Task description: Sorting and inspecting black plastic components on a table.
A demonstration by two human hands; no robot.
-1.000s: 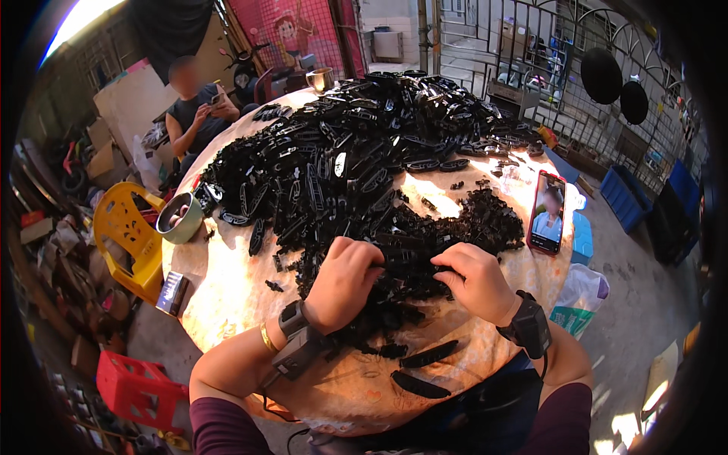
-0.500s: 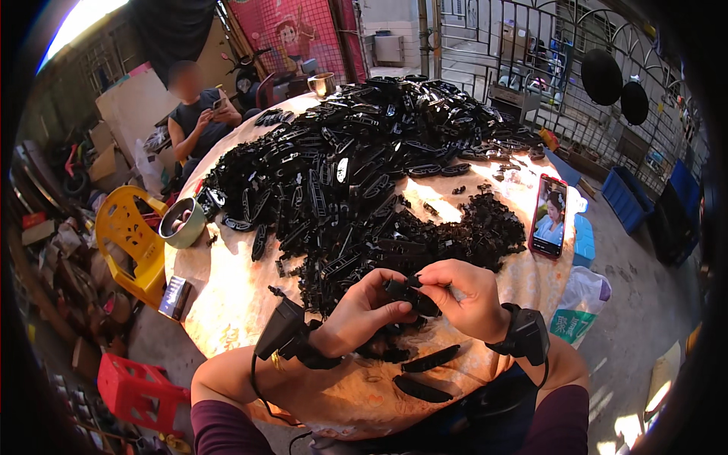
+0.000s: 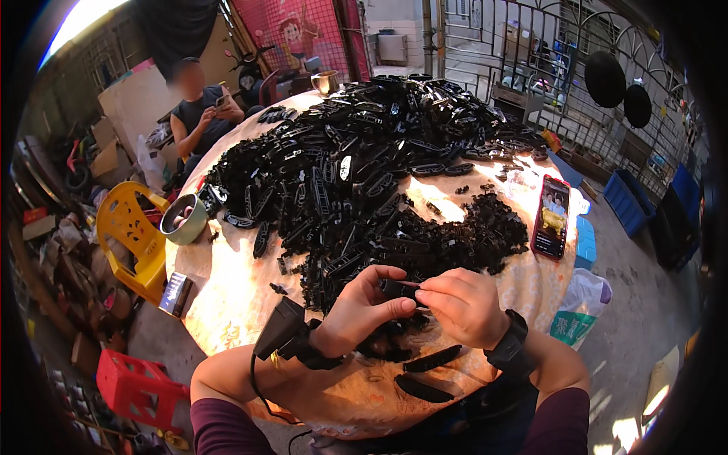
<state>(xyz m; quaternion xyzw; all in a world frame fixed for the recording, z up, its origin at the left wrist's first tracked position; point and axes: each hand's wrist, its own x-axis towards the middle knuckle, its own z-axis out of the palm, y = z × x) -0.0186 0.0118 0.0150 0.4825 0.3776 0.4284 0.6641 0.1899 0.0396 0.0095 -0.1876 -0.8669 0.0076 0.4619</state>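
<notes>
Between my two hands, over the near part of the table, is a small black plastic part (image 3: 396,289). My left hand (image 3: 362,307) is closed round it, thumb on the near side. The fingers of my right hand (image 3: 464,305) are pinched at its right end and cover much of it. Just beyond my hands lies a heap of small black clips (image 3: 485,227), joined to a big pile of long black plastic parts (image 3: 326,174). Two long curved black pieces (image 3: 422,388) rest on the cloth nearer to me.
A propped phone (image 3: 551,218) stands at the table's right edge. On the left are a bowl (image 3: 184,220), a small box (image 3: 176,294), a yellow chair (image 3: 130,239) and a red stool (image 3: 140,388). A metal cup (image 3: 325,82) stands at the back. Someone sits far left, holding a phone.
My right hand has turned, its fingers now folded more over the black part's end. The left hand keeps its hold. The picture on the propped phone has changed.
</notes>
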